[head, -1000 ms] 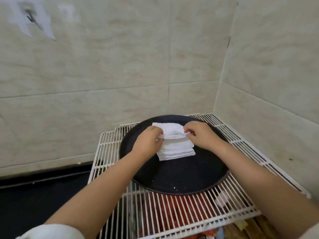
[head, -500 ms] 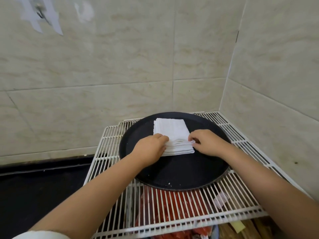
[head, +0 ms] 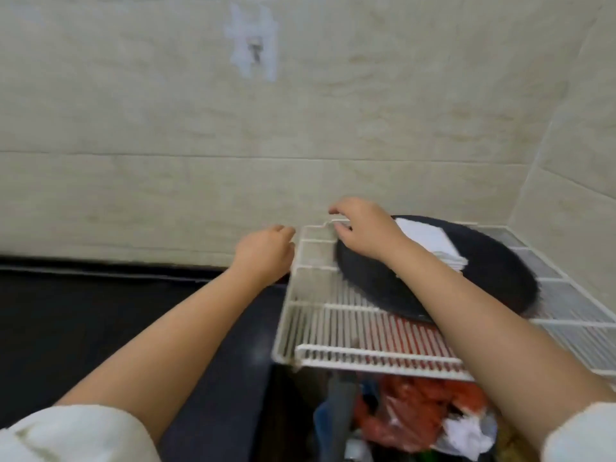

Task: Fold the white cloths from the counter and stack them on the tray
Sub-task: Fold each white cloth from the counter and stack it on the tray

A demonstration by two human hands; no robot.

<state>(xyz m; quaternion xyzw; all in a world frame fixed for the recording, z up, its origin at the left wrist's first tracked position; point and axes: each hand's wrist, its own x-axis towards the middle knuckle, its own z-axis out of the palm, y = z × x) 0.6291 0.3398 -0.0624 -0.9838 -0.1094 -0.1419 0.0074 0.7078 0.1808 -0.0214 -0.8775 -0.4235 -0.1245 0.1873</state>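
Head view: my left hand (head: pixel 263 253) and right hand (head: pixel 363 228) hang loosely curled, holding nothing; the folded white cloths (head: pixel 430 243) sit stacked on the black tray (head: pixel 493 271), probably for carrying.

Left hand (head: pixel 263 253), right hand (head: pixel 365 228) empty, loosely curled

The cloths (head: pixel 430 243) on the tray are white, and the round tray (head: pixel 493 271) is black. The wire rack (head: pixel 333 331) is white with lots of thin lines, and the wall (head: pixel 166 128) has pale cream tiles with soft brown streaks. The counter (head: pixel 83 311) is black, the bag (head: pixel 410 415) under the rack is red, and the sleeves (head: pixel 73 435) are white.
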